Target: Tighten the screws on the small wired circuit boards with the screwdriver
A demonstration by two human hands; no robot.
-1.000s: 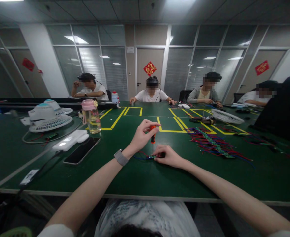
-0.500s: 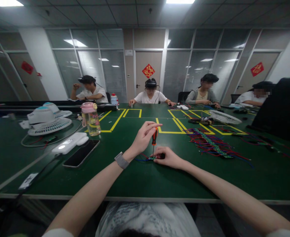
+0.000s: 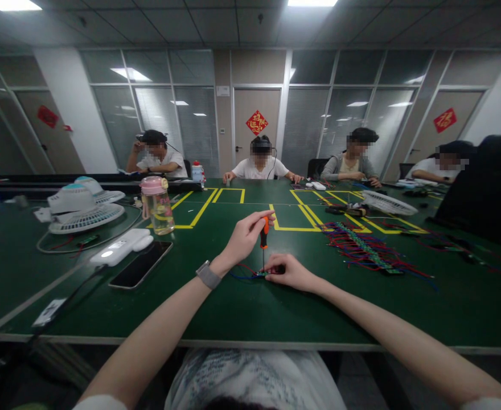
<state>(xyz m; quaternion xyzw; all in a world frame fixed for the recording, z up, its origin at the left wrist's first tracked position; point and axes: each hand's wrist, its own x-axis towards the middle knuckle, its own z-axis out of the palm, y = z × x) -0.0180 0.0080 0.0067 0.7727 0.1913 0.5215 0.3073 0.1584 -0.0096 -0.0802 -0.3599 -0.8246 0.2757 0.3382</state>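
An orange and black screwdriver stands nearly upright, its tip down on a small green circuit board. My left hand is closed on the top of its handle, with a grey-strapped watch on that wrist. Low on the table, my right hand pinches the board's right side and keeps it against the surface; its fingertips are close to the screwdriver's tip. Red and blue wires run out to the left of the board. What the tip rests on is too small to make out.
To the right lies a row of wired circuit boards. A phone, a white power strip, a pink-lidded bottle and white fans are on the left. Several people sit across the green table.
The top of the screwdriver has shifted slightly left and stands straighter. My left hand has moved a little left, its fingers curled closer on the handle. My right hand stays at the board.
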